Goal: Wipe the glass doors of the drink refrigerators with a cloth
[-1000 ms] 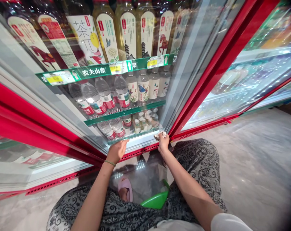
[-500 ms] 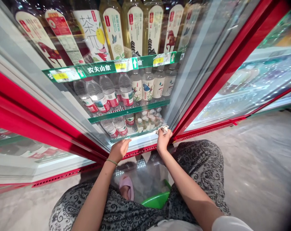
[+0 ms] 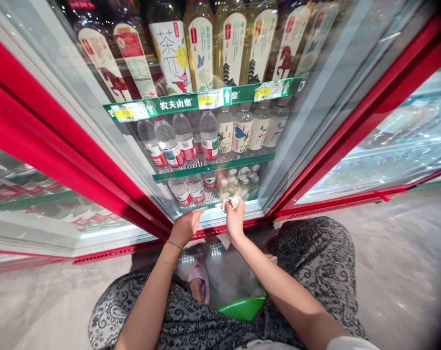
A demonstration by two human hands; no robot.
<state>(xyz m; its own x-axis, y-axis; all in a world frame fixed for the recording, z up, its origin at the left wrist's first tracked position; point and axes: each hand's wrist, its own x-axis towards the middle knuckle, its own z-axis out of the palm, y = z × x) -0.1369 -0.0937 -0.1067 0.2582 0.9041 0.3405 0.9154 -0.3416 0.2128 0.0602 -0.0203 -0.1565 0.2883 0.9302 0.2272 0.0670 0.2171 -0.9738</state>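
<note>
One wad (image 3: 230, 204), pale, in the right hand (image 3: 236, 218)

Location: at the sill (image 3: 255, 208) of the cooler (image 3: 296, 177), right of the sill's middle, short of its right corner; contact with the sill cannot be told.
Handling (judged): light, soft, limp; probably cloth, though paper is possible. Unlikely to break; if damp, somewhat slippery. Best hold: the bunched middle, loose folds tucked in.
Direction: crumpled, no true front; the longer spread seems to run sideways, roughly along the sill, with the loose part towards the left.
Right hand: fingers closed about the wad, pinching it from the near side.
Left hand (image 3: 186, 227): half curled, near the sill's left corner; nothing seen in it, but its fingertips are too small to tell.
</note>
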